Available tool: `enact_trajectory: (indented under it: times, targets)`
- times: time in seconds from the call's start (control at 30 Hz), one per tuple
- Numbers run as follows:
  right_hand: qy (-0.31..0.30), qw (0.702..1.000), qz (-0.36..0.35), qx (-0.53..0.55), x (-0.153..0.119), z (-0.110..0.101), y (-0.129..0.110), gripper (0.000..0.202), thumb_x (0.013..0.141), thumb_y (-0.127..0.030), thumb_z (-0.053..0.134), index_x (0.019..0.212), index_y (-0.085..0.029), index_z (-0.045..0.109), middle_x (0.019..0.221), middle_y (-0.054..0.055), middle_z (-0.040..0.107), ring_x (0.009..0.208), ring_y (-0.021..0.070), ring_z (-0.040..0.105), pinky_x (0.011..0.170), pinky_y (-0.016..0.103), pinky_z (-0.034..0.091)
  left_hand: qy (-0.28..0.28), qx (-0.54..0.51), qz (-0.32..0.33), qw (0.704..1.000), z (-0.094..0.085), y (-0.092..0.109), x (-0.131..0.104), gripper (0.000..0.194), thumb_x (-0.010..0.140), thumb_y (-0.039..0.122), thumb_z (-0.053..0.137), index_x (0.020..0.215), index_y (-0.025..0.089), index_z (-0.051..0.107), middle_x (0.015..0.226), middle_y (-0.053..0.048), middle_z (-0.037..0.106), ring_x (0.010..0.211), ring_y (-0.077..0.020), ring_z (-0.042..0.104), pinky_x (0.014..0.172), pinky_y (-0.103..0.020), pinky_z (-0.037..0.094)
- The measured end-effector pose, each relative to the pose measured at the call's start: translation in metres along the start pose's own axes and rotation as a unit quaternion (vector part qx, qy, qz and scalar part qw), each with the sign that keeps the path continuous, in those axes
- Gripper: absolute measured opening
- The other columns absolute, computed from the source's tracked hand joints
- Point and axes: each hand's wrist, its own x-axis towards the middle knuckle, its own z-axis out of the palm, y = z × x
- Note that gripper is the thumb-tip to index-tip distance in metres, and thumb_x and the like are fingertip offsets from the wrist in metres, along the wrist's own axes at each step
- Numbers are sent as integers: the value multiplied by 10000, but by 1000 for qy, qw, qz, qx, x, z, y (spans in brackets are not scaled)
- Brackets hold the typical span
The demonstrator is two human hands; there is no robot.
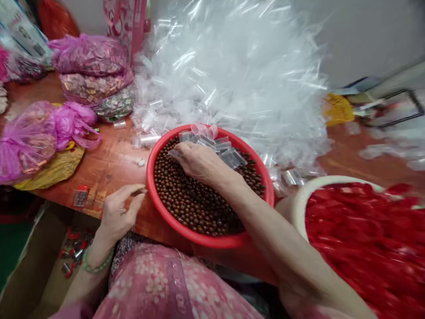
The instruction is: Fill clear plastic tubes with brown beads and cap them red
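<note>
A red basin (153,201) full of small round brown beads (186,204) sits in front of me. My right hand (201,163) is inside it, low over the beads, with its fingers closed around a clear plastic tube (174,153) that shows only in part. Several more clear plastic tubes (232,157) lie on the beads behind that hand. Just left of the basin's rim, my left hand (121,210) has thumb and forefinger brought close together; whatever is between them is too small to make out. A small red-capped clear container (81,196) rests at the table edge.
A large heap of clear plastic tubes (239,75) rises behind the basin. Pink bags of small packets (93,57) are stacked at the left. A white tub (300,208) of red plastic pieces (358,235) stands at the right. Below left is an open cardboard box (29,261).
</note>
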Motion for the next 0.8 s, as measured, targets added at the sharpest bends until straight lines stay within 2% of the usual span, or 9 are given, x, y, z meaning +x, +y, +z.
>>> enact_trajectory:
  times: [0.07,0.13,0.23,0.3,0.4,0.53,0.63,0.8]
  targets:
    - [59,997,-21,40,-18,-1,7,337,941,-196,431,1195,-83,621,1058,171,705,923,275,683,816,371,499,18,-34,29,999,18,6,15,152,899,158,556,997,134,670,924,-62,748,862,-138,698,825,-255,555]
    - [95,992,-9,81,-34,2,13,321,912,-187,474,1179,-109,634,1038,142,718,897,246,687,819,348,504,22,-45,52,997,35,9,25,170,911,165,537,1022,124,659,945,-77,746,887,-148,698,843,-272,558]
    - [102,982,69,141,-51,11,22,235,856,-189,547,1041,-138,682,914,97,741,809,218,692,772,326,525,3,-15,75,997,53,12,29,253,930,173,497,1135,83,615,1070,-138,725,1016,-183,684,927,-316,547]
    - [83,964,136,213,-56,19,26,200,836,-193,569,997,-151,679,870,72,744,732,191,691,709,305,540,-40,61,91,993,61,15,27,418,912,251,550,1268,32,533,1267,-220,635,1201,-265,606,1030,-401,496]
    - [39,909,229,345,-58,25,26,139,815,-179,584,921,-144,666,785,50,731,613,153,676,593,262,547,-137,179,89,970,66,24,24,731,850,395,640,1382,-47,405,1451,-312,437,1357,-384,445,1105,-497,409]
    - [-58,798,335,498,-59,23,23,33,740,-110,645,753,-140,643,500,-17,623,415,95,574,431,178,486,-222,256,54,939,70,38,27,776,881,459,579,1400,-83,379,1493,-324,368,1395,-406,382,1128,-512,359]
    - [-110,729,374,563,-60,22,21,65,696,-87,654,662,-137,629,428,-16,581,355,85,527,357,156,436,-252,281,56,924,72,41,31,772,907,508,515,1411,-63,387,1503,-302,369,1414,-400,352,1144,-522,324]
    - [-117,671,390,620,-57,23,21,143,675,-109,602,544,-148,558,432,-23,535,316,58,459,289,141,357,-246,261,80,930,72,37,36,778,909,584,458,1399,-20,432,1472,-263,443,1395,-392,383,1140,-531,326]
